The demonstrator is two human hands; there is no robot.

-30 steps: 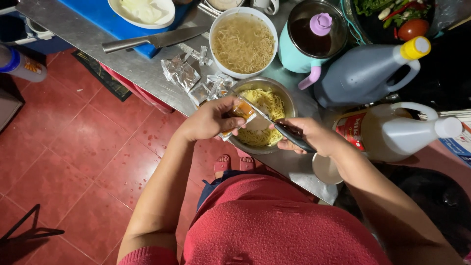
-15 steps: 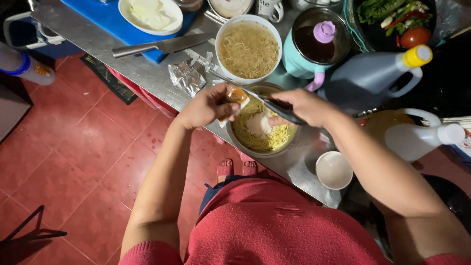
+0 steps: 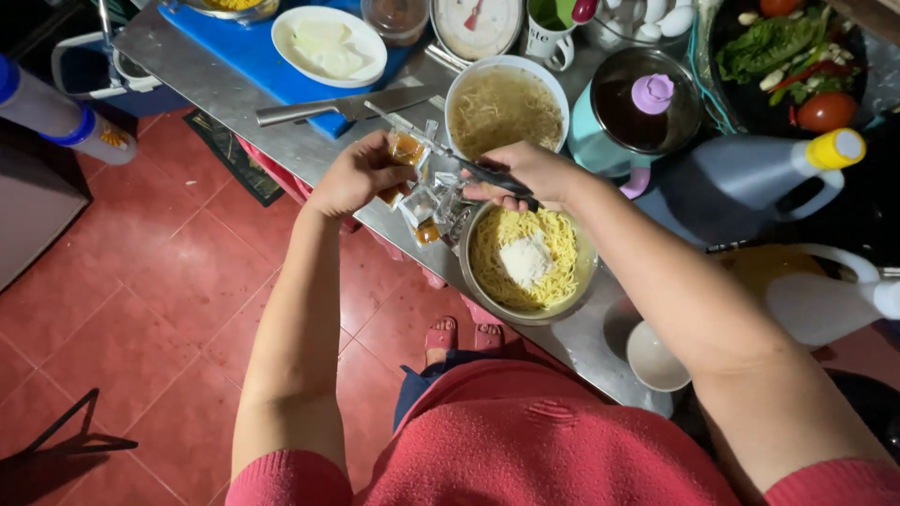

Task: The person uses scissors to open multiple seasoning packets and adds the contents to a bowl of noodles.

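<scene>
Here, left hand (image 3: 354,176) pinching an orange sachet (image 3: 403,150), right hand (image 3: 525,173) gripping scissors (image 3: 469,169), above noodle bowl (image 3: 473,272)

Red floor tiles (image 3: 122,309) with pale grout, worn and speckled, run beneath a long metal counter (image 3: 206,75). A dark mat (image 3: 230,155) lies at its foot. Light is dim, corners falling into shadow.

1. Two bowls of noodles: a metal one (image 3: 525,314) and a white one (image 3: 506,103).
2. One knife (image 3: 347,108) on one blue board (image 3: 262,56).
3. One white plate (image 3: 323,45), one small empty white bowl (image 3: 656,358).
4. Two big jugs: yellow cap (image 3: 750,178) and white cap (image 3: 825,295).
5. One teal pot (image 3: 637,112), one mug (image 3: 548,28).
6. Several little sachets (image 3: 422,206), can't count exactly.
</scene>
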